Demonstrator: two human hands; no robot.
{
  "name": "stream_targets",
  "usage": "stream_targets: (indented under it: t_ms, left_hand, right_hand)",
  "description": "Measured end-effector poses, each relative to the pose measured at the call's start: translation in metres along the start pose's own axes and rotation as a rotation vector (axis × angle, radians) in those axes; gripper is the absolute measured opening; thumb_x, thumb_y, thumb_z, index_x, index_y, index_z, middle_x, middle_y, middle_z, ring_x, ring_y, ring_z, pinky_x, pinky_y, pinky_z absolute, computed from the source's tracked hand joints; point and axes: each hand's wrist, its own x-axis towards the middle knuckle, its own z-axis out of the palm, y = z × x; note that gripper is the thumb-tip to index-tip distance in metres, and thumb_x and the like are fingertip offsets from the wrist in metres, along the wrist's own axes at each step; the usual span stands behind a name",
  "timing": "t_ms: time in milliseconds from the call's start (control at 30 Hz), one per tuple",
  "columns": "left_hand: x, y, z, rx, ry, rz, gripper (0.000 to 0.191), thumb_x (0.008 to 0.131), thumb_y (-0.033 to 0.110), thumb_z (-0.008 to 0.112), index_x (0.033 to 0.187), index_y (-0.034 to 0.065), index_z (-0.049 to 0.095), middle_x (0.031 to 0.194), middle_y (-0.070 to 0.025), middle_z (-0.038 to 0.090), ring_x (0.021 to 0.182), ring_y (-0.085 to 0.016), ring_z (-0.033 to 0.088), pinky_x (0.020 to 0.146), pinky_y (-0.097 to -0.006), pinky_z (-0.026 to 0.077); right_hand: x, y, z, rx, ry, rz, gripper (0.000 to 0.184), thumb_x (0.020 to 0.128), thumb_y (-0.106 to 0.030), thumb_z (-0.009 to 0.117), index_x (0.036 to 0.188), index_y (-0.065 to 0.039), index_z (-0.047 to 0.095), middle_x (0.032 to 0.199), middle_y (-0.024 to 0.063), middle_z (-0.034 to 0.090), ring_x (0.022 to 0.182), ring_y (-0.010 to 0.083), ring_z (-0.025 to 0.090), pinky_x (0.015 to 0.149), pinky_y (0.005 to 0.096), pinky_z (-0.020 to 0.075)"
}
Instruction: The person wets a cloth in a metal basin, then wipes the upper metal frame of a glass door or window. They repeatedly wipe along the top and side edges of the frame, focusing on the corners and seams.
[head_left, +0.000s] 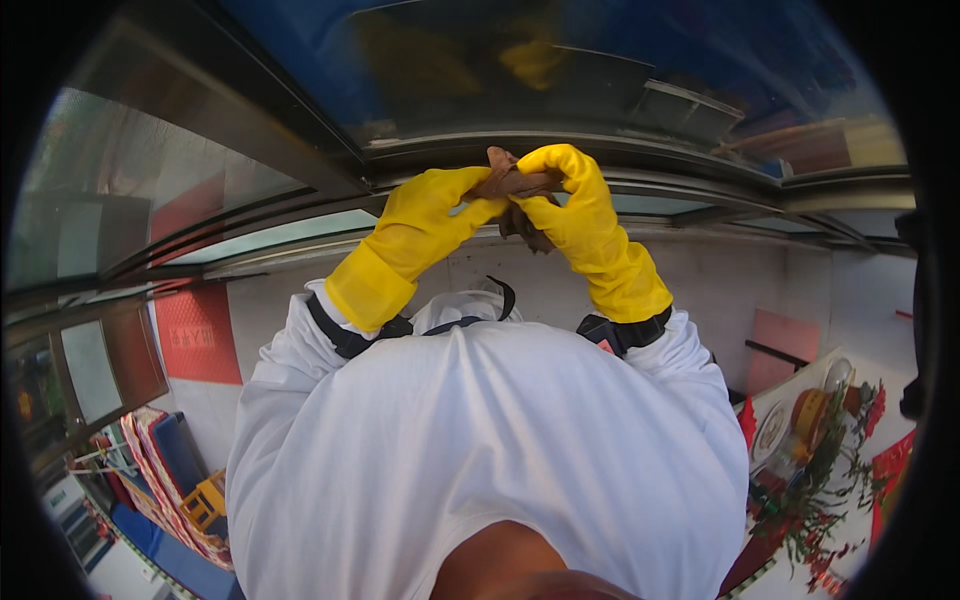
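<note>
A brown cloth (517, 184) is bunched between my two hands, in front of the dark metal frame (637, 146) of a glass window or door. My left hand (427, 217), in a yellow rubber glove, pinches the cloth's left end between thumb and fingers. On the other side my right hand (577, 199), gloved the same way, grips it with curled fingers. Part of the cloth hangs below my right fingers. Beyond the frame, the dark glass pane (480, 75) reflects yellow shapes.
Another framed glass panel (150, 165) stands at the left. Lower left are a blue-cushioned seat (176, 450) and a small yellow wooden chair (206, 501). At the right, a plant with red flowers (817, 465) stands near a round plate (771, 431). Red mats (199, 330) lie on the pale floor (337, 274).
</note>
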Motion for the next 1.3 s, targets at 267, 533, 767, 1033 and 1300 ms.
stream_targets:
  t_ms: [267,533,767,1033,1300]
  left_hand:
    - [0.011,0.005,-0.002,-1.016,0.158,-0.396,0.031,0.103,0.019,0.053,0.128,0.0010,0.060,0.113,-0.0036,0.067,0.100,-0.012,0.063,0.090,-0.0235,0.049]
    - [0.054,0.018,0.015,-1.204,0.071,-0.237,0.035,0.101,0.021,0.061,0.129,0.0008,0.059,0.114,-0.0026,0.065,0.104,-0.010,0.060,0.093,-0.0238,0.048]
    - [0.051,0.054,0.036,-0.169,-0.176,0.630,0.038,0.091,0.027,0.071,0.124,0.0101,0.064,0.111,-0.0110,0.069,0.099,-0.028,0.068,0.083,-0.0366,0.055]
    - [-0.016,-0.016,-0.019,-0.598,-0.497,-0.030,0.043,0.098,0.026,0.064,0.138,0.0133,0.056,0.128,-0.0091,0.063,0.115,-0.022,0.062,0.096,-0.0331,0.050]
    - [-0.184,-0.145,-0.024,-0.744,0.064,-0.722,0.040,0.101,0.025,0.061,0.135,0.0042,0.057,0.119,-0.0107,0.067,0.105,-0.018,0.064,0.091,-0.0299,0.051]
  right_hand:
    - [0.004,0.015,-0.042,-0.412,0.301,-0.010,0.044,0.084,-0.018,0.079,0.124,-0.008,0.063,0.111,0.0119,0.066,0.096,0.0281,0.066,0.088,0.0361,0.0520]
    - [-0.034,0.000,-0.071,-0.520,0.471,-0.499,0.041,0.088,-0.013,0.075,0.125,-0.003,0.060,0.107,0.0107,0.067,0.084,0.0171,0.066,0.078,0.0259,0.0525]
    - [-0.048,0.043,-0.030,0.462,0.135,0.291,0.033,0.098,-0.030,0.062,0.121,-0.005,0.060,0.106,0.0043,0.066,0.103,0.0129,0.064,0.089,0.0275,0.0513]
    - [-0.041,0.062,-0.016,0.195,0.496,0.058,0.032,0.094,-0.034,0.062,0.115,-0.010,0.063,0.107,0.0034,0.066,0.105,0.0151,0.062,0.091,0.0320,0.0498]
    - [0.008,0.077,0.058,-0.534,0.005,-0.227,0.030,0.089,-0.038,0.061,0.108,-0.015,0.065,0.107,0.0026,0.065,0.107,0.0173,0.060,0.093,0.0366,0.0482]
